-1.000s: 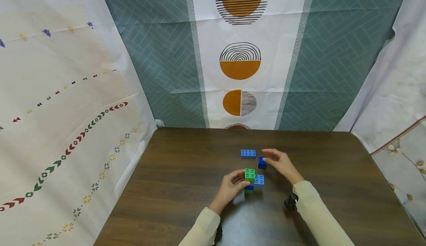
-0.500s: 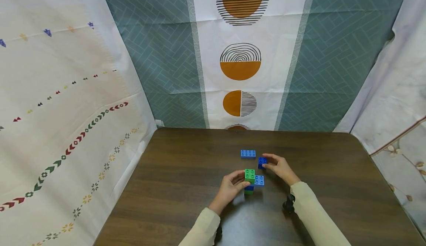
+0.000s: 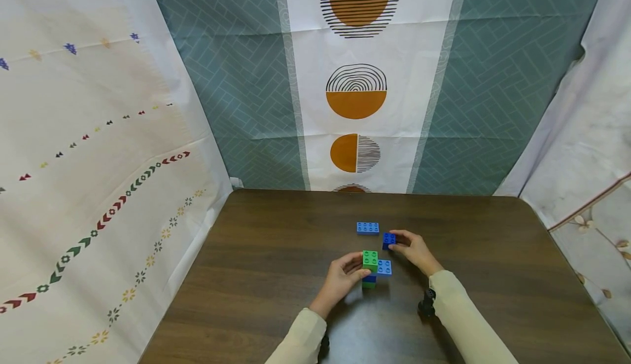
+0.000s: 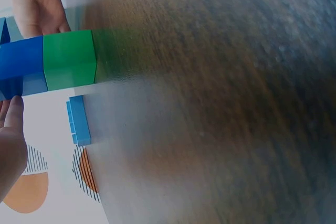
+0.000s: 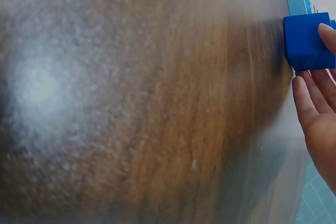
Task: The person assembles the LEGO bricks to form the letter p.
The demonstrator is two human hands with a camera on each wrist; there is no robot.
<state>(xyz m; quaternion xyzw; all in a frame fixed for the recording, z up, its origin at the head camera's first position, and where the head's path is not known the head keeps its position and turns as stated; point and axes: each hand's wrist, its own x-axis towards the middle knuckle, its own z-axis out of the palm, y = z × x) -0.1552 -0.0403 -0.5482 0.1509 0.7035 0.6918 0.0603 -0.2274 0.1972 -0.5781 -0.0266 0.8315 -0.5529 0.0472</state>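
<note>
My left hand pinches a stack of toy building bricks standing on the table. The stack has a green brick on top and a light blue brick jutting out to the right below it. Under that, the left wrist view shows a dark blue brick and a green brick at the bottom. Just behind the stack, my right hand pinches a loose dark blue brick; in the right wrist view, the thumb and fingers lie against opposite sides of this brick.
A longer light blue brick lies farther back, slightly left of the loose dark blue one. The brown wooden table reaches to hanging cloths at the back and on both sides.
My right hand has come down slightly toward me, and its thumb and fingers have closed onto the dark blue brick. The left hand and the stack have stayed in place.
</note>
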